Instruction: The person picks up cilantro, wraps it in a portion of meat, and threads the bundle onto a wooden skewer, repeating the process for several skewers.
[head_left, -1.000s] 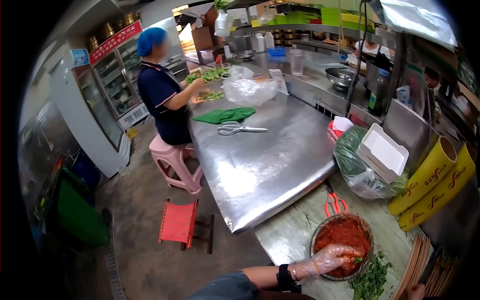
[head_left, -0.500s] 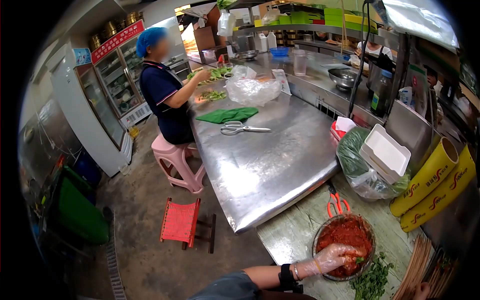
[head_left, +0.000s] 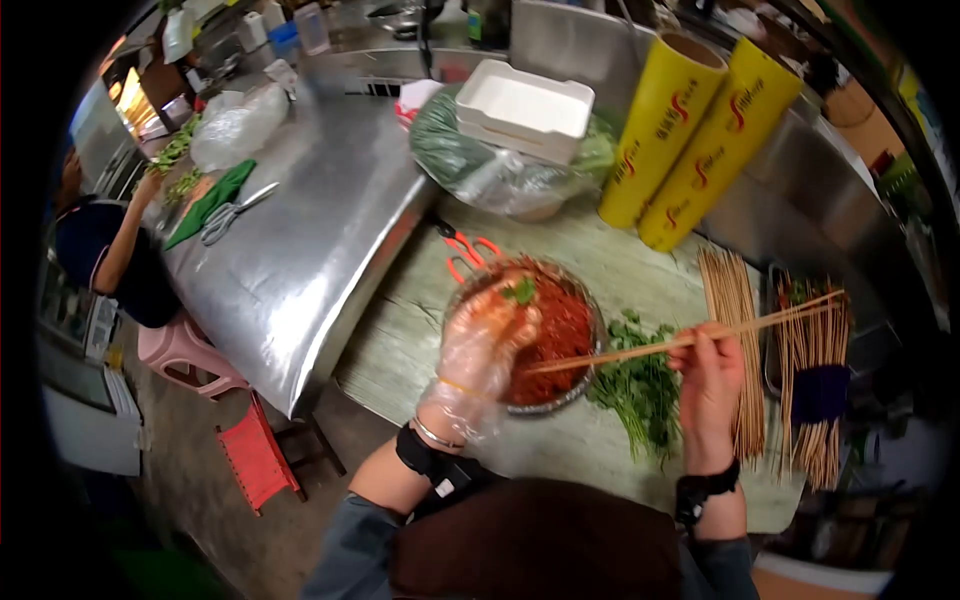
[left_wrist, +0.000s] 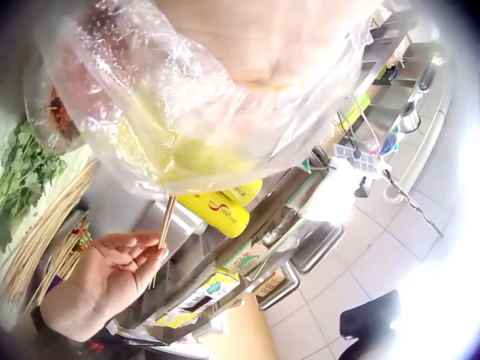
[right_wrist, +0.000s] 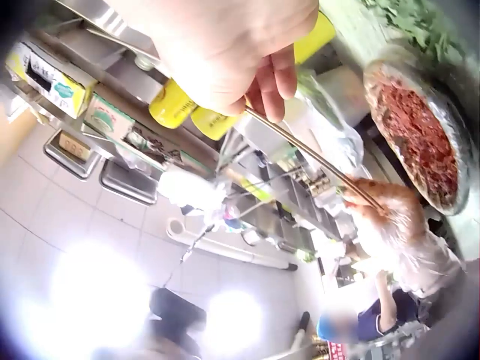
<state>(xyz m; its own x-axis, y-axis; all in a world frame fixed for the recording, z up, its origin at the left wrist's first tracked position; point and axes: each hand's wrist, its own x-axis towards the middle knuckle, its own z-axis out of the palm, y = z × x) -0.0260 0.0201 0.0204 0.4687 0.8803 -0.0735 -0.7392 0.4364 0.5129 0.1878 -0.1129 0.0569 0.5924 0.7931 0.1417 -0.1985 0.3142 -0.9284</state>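
My left hand (head_left: 478, 345), in a clear plastic glove, is over a round bowl (head_left: 541, 408) of red, minced-looking mixture (head_left: 568, 318). Its fingers curl around a small cilantro sprig (head_left: 520, 290); red coating smears the glove, and what else lies in the palm is hidden. Bare, my right hand (head_left: 712, 378) pinches a couple of thin wooden skewers (head_left: 635, 352) between thumb and fingers. Their left ends overlap the bowl beside the gloved hand. Loose cilantro (head_left: 640, 398) lies right of the bowl, below the skewers.
Bundled skewers (head_left: 735, 350) lie at the right, beside a tray with more, banded skewers (head_left: 818, 430). Orange-handled scissors (head_left: 465, 250) sit behind the bowl. Farther back are white boxes (head_left: 525, 105) and yellow rolls (head_left: 665, 130). A person (head_left: 110, 255) works at the steel table (head_left: 290, 260).
The head view has swung right. My right hand, earlier at the skewers by the lower right edge, now holds skewers up toward the bowl. My left hand has turned, its palm side showing more.
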